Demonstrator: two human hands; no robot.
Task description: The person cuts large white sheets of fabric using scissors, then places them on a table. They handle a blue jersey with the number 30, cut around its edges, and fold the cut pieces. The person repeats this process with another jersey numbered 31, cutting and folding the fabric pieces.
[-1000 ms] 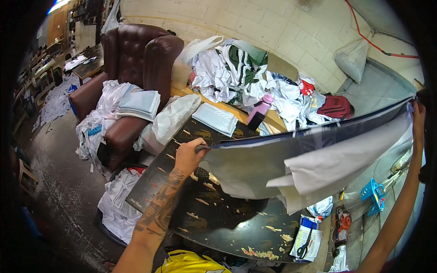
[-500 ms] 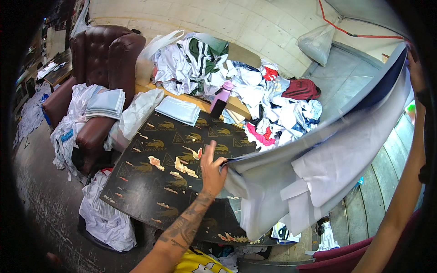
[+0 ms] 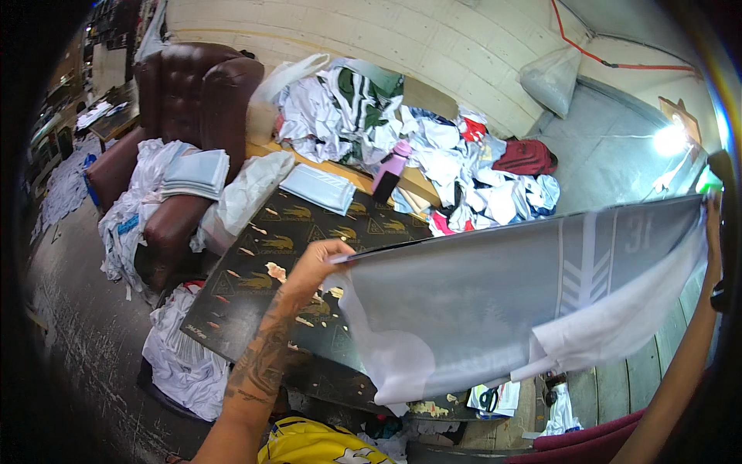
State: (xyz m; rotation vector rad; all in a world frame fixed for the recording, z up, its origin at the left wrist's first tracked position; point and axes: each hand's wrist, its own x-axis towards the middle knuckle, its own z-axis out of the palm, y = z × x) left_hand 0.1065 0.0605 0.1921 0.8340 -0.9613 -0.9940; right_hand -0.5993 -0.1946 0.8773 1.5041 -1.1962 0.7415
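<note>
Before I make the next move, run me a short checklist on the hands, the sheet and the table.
1. Left grip: ok. The left hand pinches one upper corner of the grey cloth.
2. Right grip: ok. The right hand holds the opposite end, near the picture's rim.
3. Cloth flat: not ok. It hangs at an angle, with its lower right part folded over.
4. Table surface smooth: not ok. The black table has chipped patches.
5. Folded bundle clear: ok. The pale folded bundle lies apart from the cloth.
6. Scissors clear: cannot tell. The scissors show just below the cloth's hem; contact is unclear.
</note>
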